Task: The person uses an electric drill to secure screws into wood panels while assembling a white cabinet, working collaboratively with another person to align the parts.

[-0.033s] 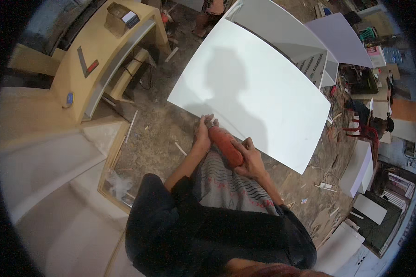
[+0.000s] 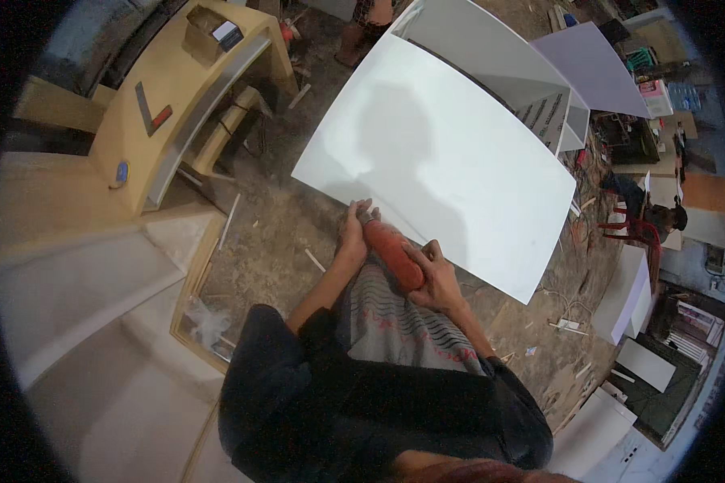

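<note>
A red, rounded, elongated tool [image 2: 393, 256], which looks like a hand-held power tool body with a greyish front end, is held between my two hands in front of my lap. My right hand [image 2: 435, 280] wraps around its rear half. My left hand [image 2: 354, 229] closes around the front end, whose details its fingers partly hide. Just beyond lies the near edge of a large white panel [image 2: 491, 177], the top face of a box-like cabinet; my shadow falls across it. The left fingertips are close to that edge; whether they touch it, I cannot tell.
On the left, a tan wooden workpiece [image 2: 129, 137] carries a try square [image 2: 153, 117], a blue tape-measure-like object [image 2: 121, 174] and a cardboard box [image 2: 205, 36]. Wood scraps litter the floor [image 2: 270, 233]. A red chair [image 2: 632, 228] with a person stands at right.
</note>
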### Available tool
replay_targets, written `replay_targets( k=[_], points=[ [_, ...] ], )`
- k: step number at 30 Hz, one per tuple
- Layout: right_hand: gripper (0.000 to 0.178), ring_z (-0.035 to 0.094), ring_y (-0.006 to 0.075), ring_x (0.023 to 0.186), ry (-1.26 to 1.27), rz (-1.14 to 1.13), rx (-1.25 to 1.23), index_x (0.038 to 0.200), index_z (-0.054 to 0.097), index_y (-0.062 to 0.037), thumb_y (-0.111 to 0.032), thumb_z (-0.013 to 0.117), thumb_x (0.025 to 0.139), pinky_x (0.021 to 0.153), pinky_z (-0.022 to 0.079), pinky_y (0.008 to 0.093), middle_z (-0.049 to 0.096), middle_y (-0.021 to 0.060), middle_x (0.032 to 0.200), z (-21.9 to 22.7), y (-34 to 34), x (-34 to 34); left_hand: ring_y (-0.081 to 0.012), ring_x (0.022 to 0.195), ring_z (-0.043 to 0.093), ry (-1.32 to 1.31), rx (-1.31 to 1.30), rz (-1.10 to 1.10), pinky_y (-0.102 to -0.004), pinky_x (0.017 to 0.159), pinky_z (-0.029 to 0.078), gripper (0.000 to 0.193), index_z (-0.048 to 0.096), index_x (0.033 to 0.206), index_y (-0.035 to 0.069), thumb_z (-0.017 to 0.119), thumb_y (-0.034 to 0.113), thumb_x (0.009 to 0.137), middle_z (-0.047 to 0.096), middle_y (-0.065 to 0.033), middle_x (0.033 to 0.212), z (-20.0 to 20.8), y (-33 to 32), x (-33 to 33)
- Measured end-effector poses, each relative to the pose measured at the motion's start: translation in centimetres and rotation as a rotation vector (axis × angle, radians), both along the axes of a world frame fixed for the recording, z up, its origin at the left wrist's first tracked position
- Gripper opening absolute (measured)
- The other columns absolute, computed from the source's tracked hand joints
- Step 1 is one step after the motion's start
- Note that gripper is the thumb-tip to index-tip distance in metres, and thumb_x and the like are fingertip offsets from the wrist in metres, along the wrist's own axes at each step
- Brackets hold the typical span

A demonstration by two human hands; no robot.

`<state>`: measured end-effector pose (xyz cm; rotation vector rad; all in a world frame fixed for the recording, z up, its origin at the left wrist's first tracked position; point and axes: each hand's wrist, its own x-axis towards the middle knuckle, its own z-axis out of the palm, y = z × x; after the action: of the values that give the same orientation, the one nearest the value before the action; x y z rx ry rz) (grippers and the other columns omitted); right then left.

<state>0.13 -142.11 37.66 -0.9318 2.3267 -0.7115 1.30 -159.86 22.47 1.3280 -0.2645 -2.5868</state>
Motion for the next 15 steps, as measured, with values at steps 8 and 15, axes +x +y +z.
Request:
replay_targets(
  k=[8,15],
  points=[
    [0.086,0.057,0.0413,0.072,0.031,-0.028,-0.132,0.133,0.037,-0.0216,-0.034,0.07,0.056,0.066,0.048,0.0467,0.044,0.0222,0.103,0.1,5.1,-1.6,-0.0184,0.083,0.053,0.195,-0.272,-0.313,-0.0324,0.078,0.047,0.027,0.051,0.097,0.007,0.042,0.032,0.093,0.054,-0.0057,0.087,0.2,2.2,-0.6],
    [0.076,0.058,0.0381,0.069,0.017,-0.172,-0.282,0.128,0.04,-0.0226,-0.033,0.069,0.058,0.063,0.049,0.047,0.044,0.0178,0.101,0.8,15.7,-1.6,-0.0177,0.082,0.053,0.279,-0.286,-0.558,-0.036,0.077,0.047,0.032,0.053,0.09,0.011,0.036,0.037,0.093,0.053,-0.0025,0.083,0.0,9.4,-4.0]
  ],
)
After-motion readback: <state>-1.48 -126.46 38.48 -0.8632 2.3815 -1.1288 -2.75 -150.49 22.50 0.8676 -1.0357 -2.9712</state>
